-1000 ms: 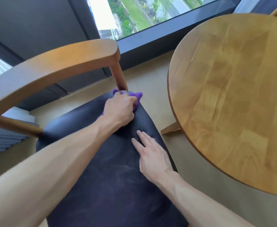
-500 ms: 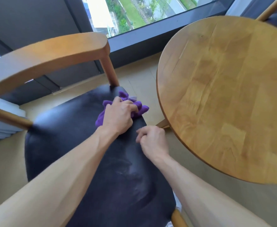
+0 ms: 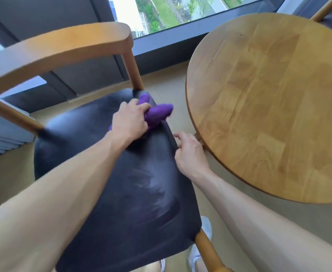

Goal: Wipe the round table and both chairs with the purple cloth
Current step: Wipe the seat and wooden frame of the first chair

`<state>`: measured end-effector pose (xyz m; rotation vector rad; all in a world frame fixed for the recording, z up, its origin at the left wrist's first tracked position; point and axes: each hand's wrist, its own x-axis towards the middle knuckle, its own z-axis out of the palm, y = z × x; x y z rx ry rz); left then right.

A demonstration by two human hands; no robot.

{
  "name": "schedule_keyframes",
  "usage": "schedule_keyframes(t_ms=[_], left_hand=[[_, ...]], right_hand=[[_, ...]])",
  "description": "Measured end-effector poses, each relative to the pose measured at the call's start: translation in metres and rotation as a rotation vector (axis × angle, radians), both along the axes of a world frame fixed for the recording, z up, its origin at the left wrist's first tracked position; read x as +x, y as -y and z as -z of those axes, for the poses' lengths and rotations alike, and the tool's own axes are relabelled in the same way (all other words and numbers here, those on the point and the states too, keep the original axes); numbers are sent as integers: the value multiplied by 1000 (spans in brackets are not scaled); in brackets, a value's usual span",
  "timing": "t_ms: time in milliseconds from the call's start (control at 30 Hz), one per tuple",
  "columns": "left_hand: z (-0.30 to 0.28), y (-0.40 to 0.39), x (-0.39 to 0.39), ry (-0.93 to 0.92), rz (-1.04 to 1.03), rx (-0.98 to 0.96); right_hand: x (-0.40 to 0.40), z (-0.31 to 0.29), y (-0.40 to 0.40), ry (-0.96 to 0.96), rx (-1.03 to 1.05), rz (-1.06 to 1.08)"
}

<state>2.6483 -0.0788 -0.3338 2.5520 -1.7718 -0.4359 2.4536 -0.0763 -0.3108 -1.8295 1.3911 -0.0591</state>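
A crumpled purple cloth [image 3: 158, 113] lies at the far right corner of the black chair seat [image 3: 102, 183], and my left hand [image 3: 128, 122] grips it and presses it onto the seat. My right hand [image 3: 190, 154] is at the seat's right edge, its fingers curled round that edge. The chair's curved wooden backrest [image 3: 53, 50] arcs over the far side. Just right of the chair stands the round wooden table [image 3: 269, 95]. Only a wooden rail of the second chair [image 3: 322, 11] shows, beyond the table at the top right.
A dark window frame [image 3: 161, 50] and glass run along the far side above a beige floor [image 3: 167, 85]. The chair's front leg [image 3: 208, 250] juts out at the bottom, beside my white shoes [image 3: 195, 254]. The gap between seat and table is narrow.
My left hand has swept the cloth from the seat's far corner towards its right edge. My right hand went from lying flat on the seat to curling at the seat's right edge.
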Motion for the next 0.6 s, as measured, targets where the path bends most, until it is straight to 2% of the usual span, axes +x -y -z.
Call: schedule_keyframes(t_ms=[67,100,233,300,367,433,500,567,600], left_hand=[[6,-16,-38,-7,-114,33],[9,-31,-64,-9,-82,35],[20,-108,-153,-98,280,50],[18,-133,-169,-164,455,97],[12,-147,-170,-203,519,114],[1,-147,-160,-310,375,67],[-12,-136,-142,-433,63,-82],[-23,-126,-118,-461,-214,-261],[-28,-122,-108,-467,-287,-281]], right_hand=[[0,0,4,-4,5,4],[-2,0,5,-9,5,23],[-25,2,-2,-102,60,9],[-40,6,-11,-132,68,-39],[-52,8,-20,-119,61,-36],[-59,9,-30,-75,23,10],[-61,9,-38,17,-44,44],[-56,9,-44,107,-133,30],[-51,8,-46,133,-178,21]])
